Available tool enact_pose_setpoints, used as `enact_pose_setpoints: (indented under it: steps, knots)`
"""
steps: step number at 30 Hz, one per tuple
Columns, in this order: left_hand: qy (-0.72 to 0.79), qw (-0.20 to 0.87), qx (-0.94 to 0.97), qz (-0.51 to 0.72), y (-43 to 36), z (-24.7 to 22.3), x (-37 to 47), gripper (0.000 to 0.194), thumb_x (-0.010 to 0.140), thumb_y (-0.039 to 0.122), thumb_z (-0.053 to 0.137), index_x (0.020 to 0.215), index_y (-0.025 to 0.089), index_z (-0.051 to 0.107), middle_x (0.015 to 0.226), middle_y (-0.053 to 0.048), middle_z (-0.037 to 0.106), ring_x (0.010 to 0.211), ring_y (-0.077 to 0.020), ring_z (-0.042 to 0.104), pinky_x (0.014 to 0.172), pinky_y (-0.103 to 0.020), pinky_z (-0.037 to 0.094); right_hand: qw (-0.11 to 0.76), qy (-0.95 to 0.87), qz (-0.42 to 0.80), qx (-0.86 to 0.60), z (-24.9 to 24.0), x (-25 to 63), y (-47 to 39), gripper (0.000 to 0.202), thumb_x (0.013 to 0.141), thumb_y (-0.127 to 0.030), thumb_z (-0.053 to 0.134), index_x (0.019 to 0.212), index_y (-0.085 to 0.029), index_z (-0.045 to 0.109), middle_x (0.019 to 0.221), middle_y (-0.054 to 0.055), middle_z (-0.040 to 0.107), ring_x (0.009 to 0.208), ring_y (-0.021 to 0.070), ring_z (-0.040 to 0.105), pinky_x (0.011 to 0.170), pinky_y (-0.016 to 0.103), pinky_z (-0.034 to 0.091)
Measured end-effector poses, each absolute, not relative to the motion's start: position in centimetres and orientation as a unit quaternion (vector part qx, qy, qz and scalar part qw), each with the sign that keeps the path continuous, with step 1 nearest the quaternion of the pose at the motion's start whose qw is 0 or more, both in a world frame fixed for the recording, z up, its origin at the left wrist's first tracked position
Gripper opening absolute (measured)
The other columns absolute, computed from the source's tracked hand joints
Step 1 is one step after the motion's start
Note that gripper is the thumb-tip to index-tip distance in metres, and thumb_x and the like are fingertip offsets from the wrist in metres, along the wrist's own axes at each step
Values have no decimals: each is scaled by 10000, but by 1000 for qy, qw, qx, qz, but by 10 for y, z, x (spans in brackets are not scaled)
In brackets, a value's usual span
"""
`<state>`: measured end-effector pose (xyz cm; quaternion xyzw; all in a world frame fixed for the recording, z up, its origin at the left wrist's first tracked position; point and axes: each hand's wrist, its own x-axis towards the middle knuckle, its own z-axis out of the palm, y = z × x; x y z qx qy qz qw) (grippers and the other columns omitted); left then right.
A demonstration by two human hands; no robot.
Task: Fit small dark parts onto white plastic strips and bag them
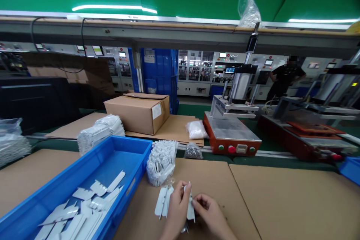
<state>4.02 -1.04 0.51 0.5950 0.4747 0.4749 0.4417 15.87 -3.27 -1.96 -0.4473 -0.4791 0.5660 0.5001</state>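
Between my two hands is a flat white plastic part, held upright above the cardboard. My left hand is closed on its upper left side. My right hand pinches the part's right edge with thumb and bent fingers. Just left of my hands lie more white plastic parts, side by side on the cardboard. Under my left hand a small shiny piece shows, partly hidden. A bag of white parts stands behind, and a blue bin with several loose white parts is to the left.
Cardboard sheets cover the bench. At the back are a small bag of dark screws or similar bits, a white bag, a cardboard box and a red-based press. A person stands far behind.
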Motion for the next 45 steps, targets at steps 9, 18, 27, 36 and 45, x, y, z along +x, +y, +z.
enact_pose_setpoints:
  steps: [9, 18, 27, 36, 45]
  knots:
    - [481, 390, 650, 440, -16, 8, 43, 257, 819, 374, 345, 705, 175, 459, 528, 61, 358, 491, -89, 364, 482, -188, 263, 412, -360, 716, -433, -23, 165, -35, 334, 579, -423, 678, 675, -160, 496, 530, -25, 551, 436, 75, 489, 430, 186, 415]
    - [684, 134, 687, 206, -7, 13, -11, 287, 798, 336, 334, 815, 164, 564, 833, -87, 566, 838, -221, 503, 684, -277, 339, 493, -542, 432, -526, -16, 157, -36, 276, 727, -421, 507, 796, -167, 590, 734, 50, 635, 668, 178, 592, 596, 250, 473]
    - [709, 187, 644, 218, -10, -2, 18, 421, 665, 250, 515, 1062, 134, 437, 1047, -124, 516, 954, -245, 478, 772, -297, 341, 477, -556, 443, -516, -47, 134, -43, 453, 731, -358, 499, 1151, -192, 470, 1224, 61, 479, 1140, 217, 404, 987, 323, 266]
    - [678, 348, 570, 308, -6, -1, 54, 631, 586, 48, 482, 1180, 79, 272, 958, -139, 560, 859, -205, 545, 707, -251, 395, 564, -397, 538, -484, -68, 140, -28, 612, 619, -383, 584, 1148, -144, 392, 1170, 145, 508, 1086, 242, 463, 953, 358, 322]
    - [655, 339, 575, 354, -21, -5, 66, 599, 610, -23, 388, 1177, 169, 390, 1033, -120, 508, 940, -207, 500, 775, -265, 373, 562, -362, 584, -461, -50, 152, -33, 698, 525, -450, 674, 1117, -179, 423, 1091, 138, 575, 1092, 293, 450, 931, 386, 344]
